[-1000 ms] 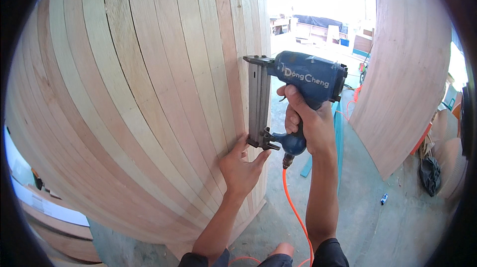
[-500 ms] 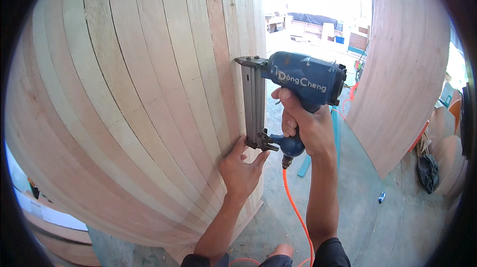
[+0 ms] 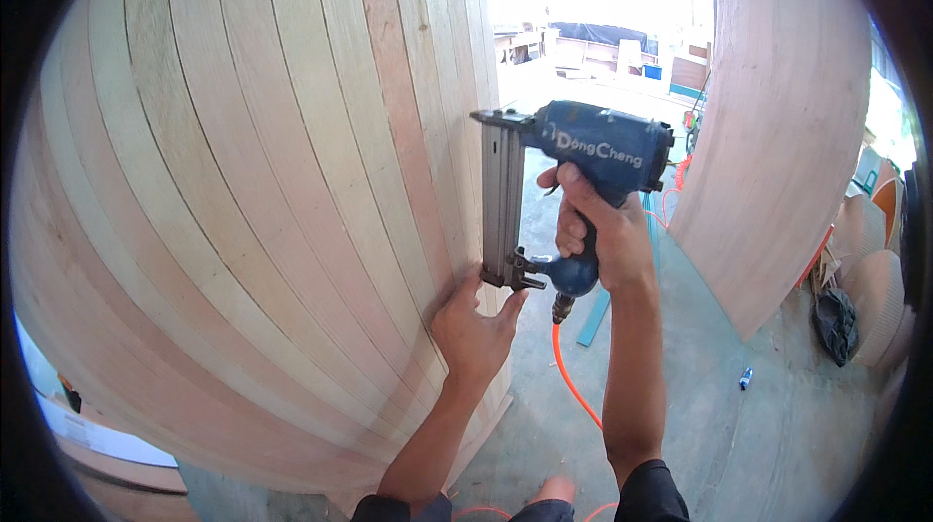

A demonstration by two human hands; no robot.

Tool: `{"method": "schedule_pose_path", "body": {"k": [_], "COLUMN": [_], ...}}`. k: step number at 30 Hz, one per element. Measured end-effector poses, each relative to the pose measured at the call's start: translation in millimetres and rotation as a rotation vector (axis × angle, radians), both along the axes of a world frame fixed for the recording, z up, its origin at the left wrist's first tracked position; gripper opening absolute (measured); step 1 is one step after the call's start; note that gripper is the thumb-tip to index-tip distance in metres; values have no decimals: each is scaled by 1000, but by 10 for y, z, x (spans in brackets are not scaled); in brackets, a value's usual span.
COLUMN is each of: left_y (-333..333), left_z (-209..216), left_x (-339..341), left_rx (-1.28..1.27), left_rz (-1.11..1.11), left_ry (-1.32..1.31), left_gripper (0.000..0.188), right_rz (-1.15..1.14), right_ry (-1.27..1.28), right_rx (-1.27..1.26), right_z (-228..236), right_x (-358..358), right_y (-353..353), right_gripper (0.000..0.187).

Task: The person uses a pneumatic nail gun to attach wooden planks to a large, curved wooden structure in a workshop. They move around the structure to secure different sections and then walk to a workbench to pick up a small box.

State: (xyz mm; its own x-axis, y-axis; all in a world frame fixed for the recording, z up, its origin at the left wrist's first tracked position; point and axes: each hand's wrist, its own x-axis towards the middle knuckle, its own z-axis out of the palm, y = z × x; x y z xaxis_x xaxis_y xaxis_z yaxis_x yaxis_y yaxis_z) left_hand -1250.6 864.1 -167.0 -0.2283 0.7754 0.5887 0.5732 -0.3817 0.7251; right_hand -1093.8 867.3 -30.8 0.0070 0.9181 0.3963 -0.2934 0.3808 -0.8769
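Note:
My right hand (image 3: 607, 226) is wrapped around the grip of a blue pneumatic nail gun (image 3: 598, 148), with the index finger up by the trigger. The gun's long grey magazine (image 3: 501, 201) stands nearly upright, its nose pointing left at the edge of a large curved panel of wooden strips (image 3: 321, 182). Whether the nose touches the wood is unclear. My left hand (image 3: 473, 332) lies by the panel edge, thumb and index finger spread around the magazine's lower end; some fingers are partly hidden. An orange air hose (image 3: 569, 371) hangs from the gun's handle.
A second large curved wooden panel (image 3: 777, 133) stands to the right. Beyond it are a black plastic bag (image 3: 836, 326) and curved wooden pieces (image 3: 875, 298). A small blue-and-white object (image 3: 745, 379) and a teal strip (image 3: 593, 321) lie on the floor.
The nail gun and my right hand have shifted slightly right, away from the panel's strips. My left hand stays at nearly the same spot. The view has also shifted a little.

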Motion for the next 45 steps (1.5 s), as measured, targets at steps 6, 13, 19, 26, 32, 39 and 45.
{"method": "schedule_pose_path", "body": {"k": [6, 13, 19, 26, 32, 39, 45], "left_y": [-64, -40, -31, 83, 111, 142, 185], "left_z": [81, 6, -28, -230, -229, -324, -444], "left_x": [62, 79, 146, 137, 151, 167, 164], "left_rx": [-20, 47, 14, 100, 7, 45, 84], "left_rz": [-27, 38, 67, 85, 126, 123, 140], "left_ry": [-34, -31, 8, -1, 111, 86, 81], "left_gripper": [66, 68, 64, 60, 61, 60, 64], "right_rz": [-10, -44, -74, -68, 18, -3, 37], "right_ry": [-101, -124, -159, -143, -51, -133, -118], "right_rx": [10, -25, 0, 25, 2, 6, 7], "right_z": [-26, 7, -81, -206, -349, -361, -392], "right_x": [8, -6, 64, 43, 99, 50, 67], "right_y": [44, -5, 34, 123, 254, 267, 283], "right_gripper": [29, 26, 26, 25, 20, 23, 24]}}
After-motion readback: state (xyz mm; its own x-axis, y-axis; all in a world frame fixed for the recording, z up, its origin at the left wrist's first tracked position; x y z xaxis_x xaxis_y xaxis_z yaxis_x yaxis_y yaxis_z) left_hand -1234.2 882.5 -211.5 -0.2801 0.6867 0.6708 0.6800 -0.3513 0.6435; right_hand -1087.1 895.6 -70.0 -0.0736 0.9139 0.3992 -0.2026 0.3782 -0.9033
